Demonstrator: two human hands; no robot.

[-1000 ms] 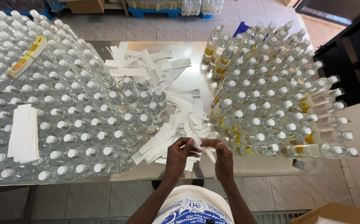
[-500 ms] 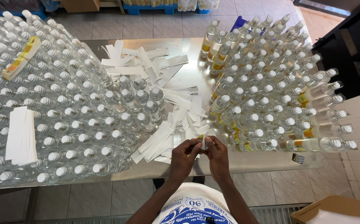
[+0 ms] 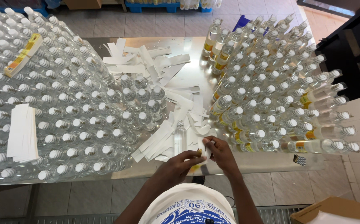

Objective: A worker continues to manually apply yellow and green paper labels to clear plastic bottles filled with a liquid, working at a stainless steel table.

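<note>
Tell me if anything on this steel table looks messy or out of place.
Loose white paper backing strips lie scattered in a heap across the middle of the steel table, between the two blocks of clear plastic bottles. No spill or damage shows.

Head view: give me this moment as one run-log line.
left hand on label strip | right hand pinching strip | bottle in front | backing strips on table

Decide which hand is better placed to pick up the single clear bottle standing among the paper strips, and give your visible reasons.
Probably the left. The left hand lies just below the clear bottle, while the right hand sits further to its side, pinching a white strip.
</note>
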